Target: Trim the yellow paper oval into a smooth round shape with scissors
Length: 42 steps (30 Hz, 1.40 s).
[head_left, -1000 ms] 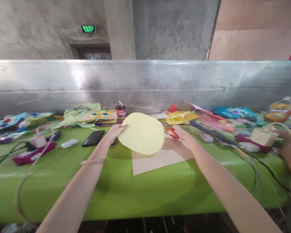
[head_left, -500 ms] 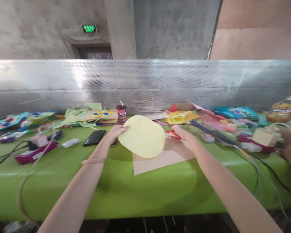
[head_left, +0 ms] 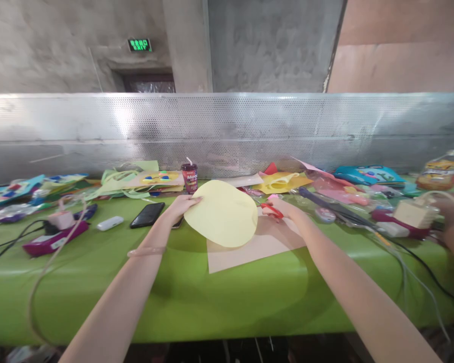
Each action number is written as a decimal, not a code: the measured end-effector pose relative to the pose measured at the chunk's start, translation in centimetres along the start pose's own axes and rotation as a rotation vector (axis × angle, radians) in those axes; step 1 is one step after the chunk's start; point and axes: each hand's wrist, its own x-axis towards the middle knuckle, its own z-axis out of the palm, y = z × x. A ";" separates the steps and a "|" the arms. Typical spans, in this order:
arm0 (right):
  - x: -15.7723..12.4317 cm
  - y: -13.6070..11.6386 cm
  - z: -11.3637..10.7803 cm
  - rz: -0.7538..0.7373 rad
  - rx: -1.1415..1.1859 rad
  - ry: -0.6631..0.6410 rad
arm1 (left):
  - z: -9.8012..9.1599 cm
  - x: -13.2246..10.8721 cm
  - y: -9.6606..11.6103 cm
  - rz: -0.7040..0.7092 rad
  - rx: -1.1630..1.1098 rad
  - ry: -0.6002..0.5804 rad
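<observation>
The perforated metal panel [head_left: 227, 126] spans the far side from ten to two o'clock, dull silver, finely holed and rigid; below it the green table cover [head_left: 219, 302] is smooth, slightly glossy and flat, a good surface to steady the forearms over while trimming; a tan sheet [head_left: 249, 249], matte and rectangular, lies flat on the cover just past centre toward one o'clock; the yellow paper oval [head_left: 221, 214] is held tilted above that sheet at twelve o'clock, thin, matte and floppy, with a smoothly rounded edge; I judge that a clean curve comes from turning the paper into the blades rather than swinging the blades, with short bites and the sheet held taut near the cut; the left hand [head_left: 181, 204] pinches the oval's rim at its nine o'clock side, fingers closed on the paper, and a grip closer to the cutting line would limit flutter; the right hand [head_left: 283, 207] sits at the oval's three o'clock edge, fingers curled shut through the handles of the red scissors [head_left: 271, 209], hard plastic loops; the blades are hidden, so I cannot tell how far they gape; a black phone [head_left: 147, 215], slab-like and glossy, lies at ten o'clock near the left wrist; a small dark cup [head_left: 189, 177], cylindrical, stands upright at eleven o'clock.
</observation>
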 end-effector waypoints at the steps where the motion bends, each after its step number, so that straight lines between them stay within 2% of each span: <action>1: -0.1 -0.1 0.0 0.000 0.010 -0.006 | 0.0 0.0 0.0 0.002 -0.001 0.002; 15: -0.2 0.0 0.1 0.013 0.008 0.008 | -0.2 0.4 -0.3 0.011 -0.006 -0.014; 28: 0.0 0.2 0.2 -0.006 -0.125 0.134 | -0.2 0.5 -0.5 0.032 -0.028 -0.032; 34: 0.4 0.9 0.0 -0.046 -0.125 0.104 | -0.1 0.3 -0.3 0.032 -0.018 -0.015; 38: 0.5 1.1 0.1 -0.053 -0.125 0.129 | 0.0 0.0 -0.2 0.027 -0.016 -0.034; 42: 0.3 0.8 0.2 -0.046 -0.009 0.097 | 0.0 -0.1 -0.1 0.027 -0.015 -0.031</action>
